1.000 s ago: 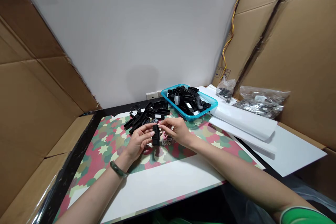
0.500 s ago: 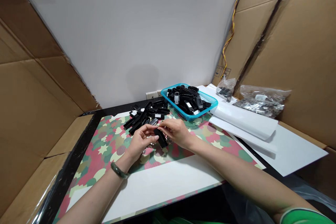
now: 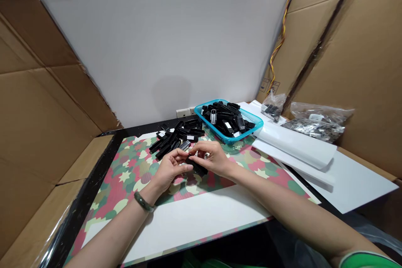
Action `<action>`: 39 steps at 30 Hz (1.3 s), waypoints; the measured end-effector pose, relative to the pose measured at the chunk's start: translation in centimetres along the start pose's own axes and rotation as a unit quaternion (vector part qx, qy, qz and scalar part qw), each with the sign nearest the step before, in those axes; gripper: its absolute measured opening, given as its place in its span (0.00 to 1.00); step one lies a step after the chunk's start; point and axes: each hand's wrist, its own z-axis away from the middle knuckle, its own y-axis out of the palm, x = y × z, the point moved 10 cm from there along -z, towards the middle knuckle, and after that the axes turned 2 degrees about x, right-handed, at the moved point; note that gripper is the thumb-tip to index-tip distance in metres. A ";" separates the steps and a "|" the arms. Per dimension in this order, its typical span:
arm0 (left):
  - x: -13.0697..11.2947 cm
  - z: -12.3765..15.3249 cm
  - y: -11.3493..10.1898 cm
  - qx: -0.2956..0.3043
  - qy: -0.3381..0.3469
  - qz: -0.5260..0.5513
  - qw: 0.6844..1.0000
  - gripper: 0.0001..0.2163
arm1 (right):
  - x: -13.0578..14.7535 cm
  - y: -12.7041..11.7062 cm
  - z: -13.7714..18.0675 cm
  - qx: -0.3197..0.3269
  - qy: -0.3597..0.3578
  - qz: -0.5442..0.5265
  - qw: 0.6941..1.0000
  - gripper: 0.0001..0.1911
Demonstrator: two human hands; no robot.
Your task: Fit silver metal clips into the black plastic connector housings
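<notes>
**Left hand:** my left hand point(image 3: 171, 168) is curled under and around one end of a black plastic connector housing point(image 3: 196, 166), with a jade bangle point(image 3: 143, 202) on the wrist.
**Right hand:** the right hand point(image 3: 211, 160) comes in from the other side and pinches the same piece from above.
**Grip:** both hands are together and clamped on the housing, fingertips nearly meeting, so you only see part of it.
**Where the piece is:** held low between the hands, just above the mat, tilted and not upright.
**Nearby pile:** a loose heap of black housings point(image 3: 174, 140) sits right beyond the left hand, and some shiny metal bits point(image 3: 204, 155) are tucked just behind the right hand.
**Tray:** a teal plastic tray point(image 3: 246, 134) full of more black housings sits just past the heap.
**Work surface:** a camo-print mat point(image 3: 132, 167) with a white board point(image 3: 194, 215) along the near edge.
**Off to the right:** a clear bag of metal parts point(image 3: 314, 130), a smaller bag of black pieces point(image 3: 272, 108), and white sheets point(image 3: 295, 145).
**Around it:** cardboard panels point(image 3: 354, 50) on both sides, a yellow-and-red wire point(image 3: 282, 42) running up one.
</notes>
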 end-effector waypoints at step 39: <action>-2.2 0.1 -1.3 -0.050 0.025 0.098 0.994 0.17 | 1.3 -0.4 0.4 -0.019 -0.006 0.007 1.000 0.21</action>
